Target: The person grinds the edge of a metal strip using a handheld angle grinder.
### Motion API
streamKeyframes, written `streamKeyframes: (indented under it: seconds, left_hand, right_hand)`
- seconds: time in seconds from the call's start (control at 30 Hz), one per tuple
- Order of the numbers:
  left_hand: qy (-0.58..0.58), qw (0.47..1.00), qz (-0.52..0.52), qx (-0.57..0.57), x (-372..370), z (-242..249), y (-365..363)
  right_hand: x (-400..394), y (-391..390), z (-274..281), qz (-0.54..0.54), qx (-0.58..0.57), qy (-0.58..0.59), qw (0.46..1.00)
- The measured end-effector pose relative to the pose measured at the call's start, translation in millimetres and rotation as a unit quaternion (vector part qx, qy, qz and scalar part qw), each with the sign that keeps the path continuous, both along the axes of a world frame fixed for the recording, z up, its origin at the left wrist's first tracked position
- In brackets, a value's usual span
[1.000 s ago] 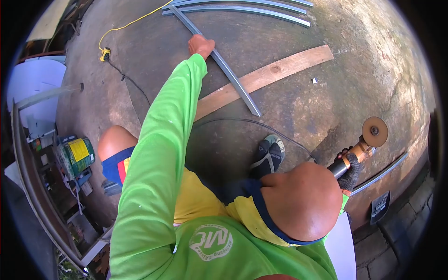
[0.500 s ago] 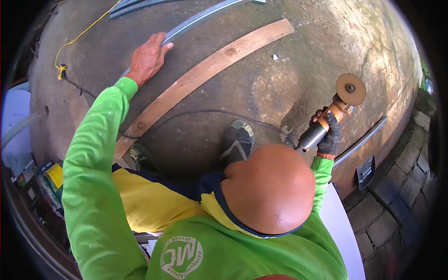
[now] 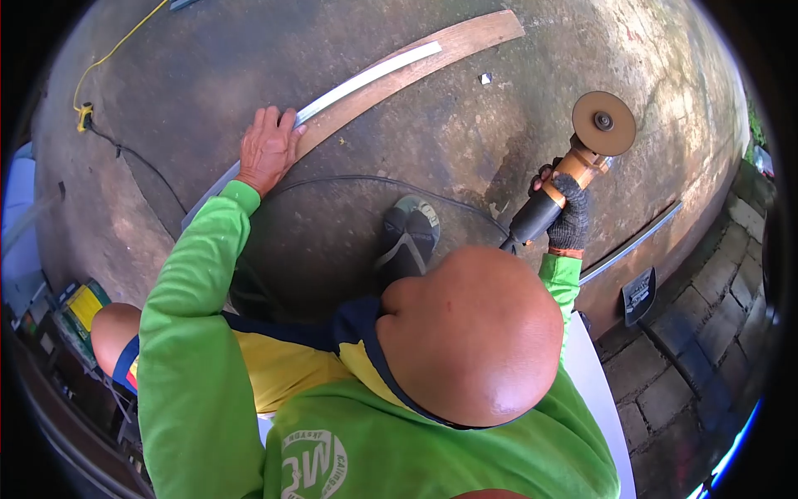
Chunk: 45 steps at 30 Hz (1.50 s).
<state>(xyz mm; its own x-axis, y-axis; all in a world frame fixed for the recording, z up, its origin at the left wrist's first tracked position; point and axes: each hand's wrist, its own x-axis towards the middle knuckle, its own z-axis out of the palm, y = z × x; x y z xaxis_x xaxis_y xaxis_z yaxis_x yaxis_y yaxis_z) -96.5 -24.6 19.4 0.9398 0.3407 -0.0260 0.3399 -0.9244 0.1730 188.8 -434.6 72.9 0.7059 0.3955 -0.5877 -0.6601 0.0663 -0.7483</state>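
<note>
My bare left hand (image 3: 270, 150) grips a long, thin metal bar (image 3: 366, 81), its fingers curled over the near part. The bar lies along a wooden plank (image 3: 478, 43) on the concrete floor, with the plank's far end reaching past it. My right hand (image 3: 569, 214), in a dark knitted glove, is closed around the body of an orange and black angle grinder (image 3: 578, 166). The grinder's round brown disc (image 3: 603, 123) points away from me, clear of the bar. From the grinder's rear a black cord (image 3: 399, 181) runs left across the floor.
My sandalled foot (image 3: 409, 237) stands near the cord. A yellow extension cord (image 3: 116, 50) meets a black plug at the left. Another metal strip (image 3: 636, 241) and a dark dustpan-like piece (image 3: 639, 297) lie at the right, beside paving blocks (image 3: 719, 299).
The metal bar has come over onto the plank, my left hand moving with it. The grinder has shifted a little left and farther from me. My left knee now shows at the left.
</note>
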Motion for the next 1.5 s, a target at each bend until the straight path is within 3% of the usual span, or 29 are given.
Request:
streamKeyframes:
  seconds: [0.37, 0.77, 1.1, 1.33, 1.5]
  left_hand:
    - [0.034, 0.995, -0.083, -0.049, 7.3, 10.1, 10.0]
    - [0.126, 0.991, -0.005, -0.042, 22.0, 12.6, -12.5]
    - [0.11, 0.983, -0.081, -0.126, 12.3, -2.6, 20.6]
    - [0.1, 0.985, -0.133, -0.04, -7.2, 12.8, 42.6]
    - [-0.001, 0.997, -0.047, -0.061, 40.0, 1.5, 23.0]
  right_hand:
    - [7.3, 37.3, 3.5, 0.091, -0.063, -0.013, 0.994]
    - [7.7, 54.0, -1.1, 0.099, -0.046, -0.01, 0.994]
    - [19.7, 45.9, 1.1, 0.175, -0.093, -0.027, 0.98]
    - [44.3, 63.7, 15.6, 0.217, -0.047, -0.021, 0.975]
    - [78.1, 82.4, 18.6, 0.3, -0.067, -0.003, 0.951]
